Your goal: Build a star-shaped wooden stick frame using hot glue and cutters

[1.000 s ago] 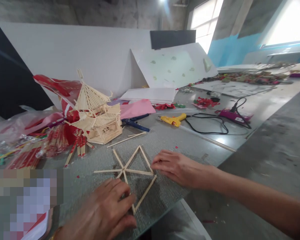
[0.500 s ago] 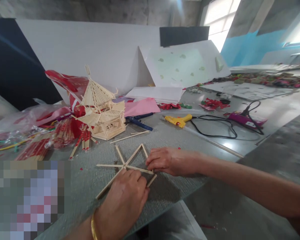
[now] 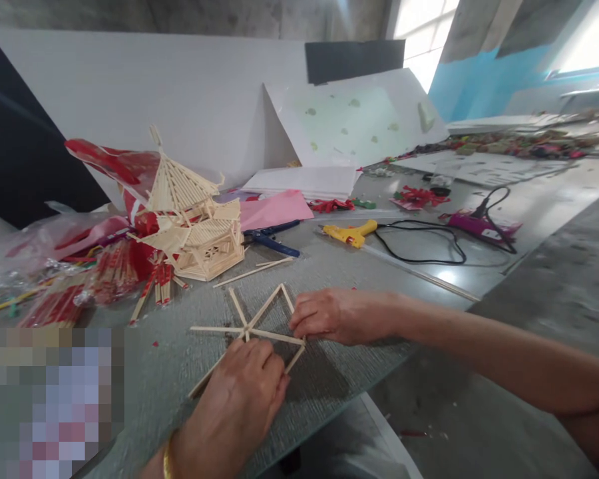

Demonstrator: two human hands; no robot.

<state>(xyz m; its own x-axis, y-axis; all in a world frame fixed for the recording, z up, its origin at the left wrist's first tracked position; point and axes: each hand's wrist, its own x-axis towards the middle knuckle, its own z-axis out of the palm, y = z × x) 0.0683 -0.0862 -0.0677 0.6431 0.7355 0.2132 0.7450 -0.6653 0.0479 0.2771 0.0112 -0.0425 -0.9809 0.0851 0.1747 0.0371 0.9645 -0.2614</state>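
A star-like frame of pale wooden sticks (image 3: 267,308) lies flat on the grey table, its spokes meeting near the middle, with rim sticks joining spoke ends on the right. My left hand (image 3: 247,392) rests over the near spokes, fingers curled down on the frame; its fingertips are hidden. My right hand (image 3: 324,315) is closed at the frame's right corner, fingers pinched on the rim stick there. Behind the frame stands a pagoda model (image 3: 199,233) made of sticks. Loose sticks (image 3: 253,271) lie between the model and the frame.
A yellow glue gun (image 3: 350,234) with a black cord lies behind my right hand. Blue-handled pliers (image 3: 272,241) lie beside the model. Bundles of red-tipped sticks (image 3: 114,273) are at left. The table edge runs close in front of my hands.
The view has shifted slightly, so the table items sit a little further left and up. Both hands keep nearly the same places on the frame.
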